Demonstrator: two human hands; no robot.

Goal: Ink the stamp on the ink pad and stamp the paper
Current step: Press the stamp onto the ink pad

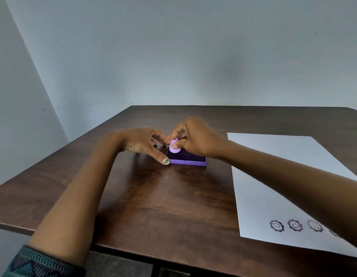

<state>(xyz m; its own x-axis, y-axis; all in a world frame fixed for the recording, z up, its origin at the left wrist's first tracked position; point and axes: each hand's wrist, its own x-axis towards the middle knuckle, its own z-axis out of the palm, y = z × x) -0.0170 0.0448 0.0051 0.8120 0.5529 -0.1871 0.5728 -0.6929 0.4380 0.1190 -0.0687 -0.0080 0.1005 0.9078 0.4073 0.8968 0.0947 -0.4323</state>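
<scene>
1. On the dark wood-grain worktop [163, 196], near its middle, lies a flat rectangular purple ink pad [188, 157].
2. The right hand [193, 137] pinches a small round lilac plastic stamp [174, 147], its base set on the pad's dark surface.
3. The left hand [142, 143] has its grip spread, thumb tip touching the pad's near left corner.
4. A white paper sheet [273, 176] lies to the right, with smiling flower prints [295, 225] along its near edge.
</scene>
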